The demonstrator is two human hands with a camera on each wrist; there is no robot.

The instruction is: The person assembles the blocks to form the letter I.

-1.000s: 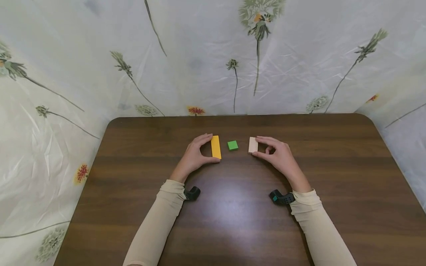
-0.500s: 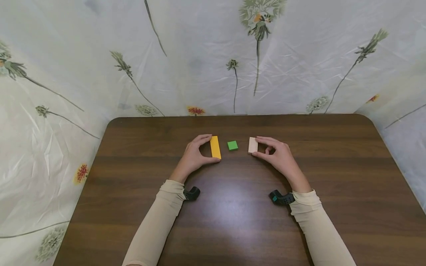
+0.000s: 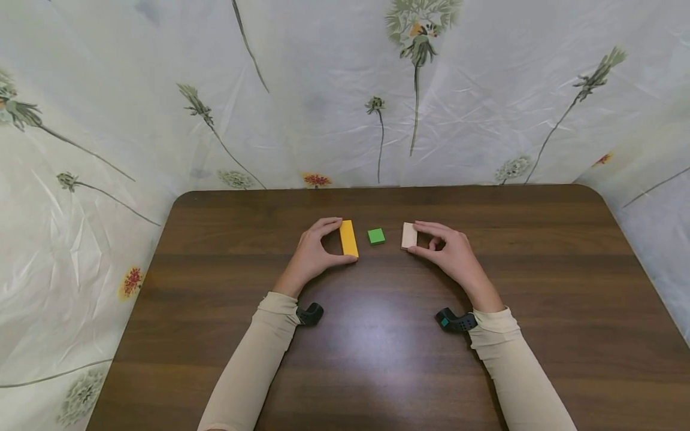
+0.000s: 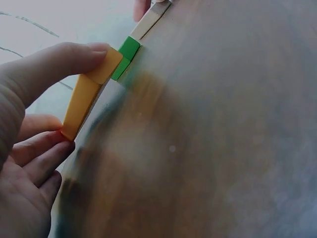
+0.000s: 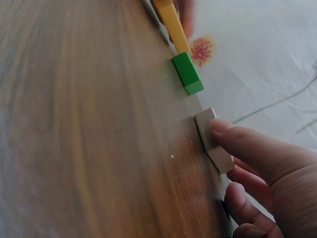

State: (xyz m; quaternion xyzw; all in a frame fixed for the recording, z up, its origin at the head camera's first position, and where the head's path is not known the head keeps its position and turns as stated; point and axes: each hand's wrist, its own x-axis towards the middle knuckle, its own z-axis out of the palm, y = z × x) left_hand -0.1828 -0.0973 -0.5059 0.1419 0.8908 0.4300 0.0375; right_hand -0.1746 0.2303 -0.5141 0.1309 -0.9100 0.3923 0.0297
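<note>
In the head view, my left hand point(image 3: 314, 250) pinches a long yellow block point(image 3: 349, 239) between the thumb at its near end and the fingers at its far end. A small green block point(image 3: 376, 236) lies untouched on the table to its right, with a gap on either side. Farther right, my right hand point(image 3: 454, 250) pinches a pale, plain wood block point(image 3: 409, 236) in the same way, thumb near and fingers far. The right wrist view shows the thumb against the pale block point(image 5: 208, 129), which is low at the tabletop. Fingers hide parts of both held blocks.
The brown wooden table point(image 3: 372, 371) has rounded far corners. Behind it hangs a pale, flower-printed sheet point(image 3: 323, 108), which also covers the left and right sides. Dark wrist-worn devices, one on the left sleeve point(image 3: 311, 314) and one on the right point(image 3: 455, 320), sit above the tabletop.
The far end of the yellow block has turned very slightly left with my left hand. My right hand, the pale block and the green block look unmoved.
</note>
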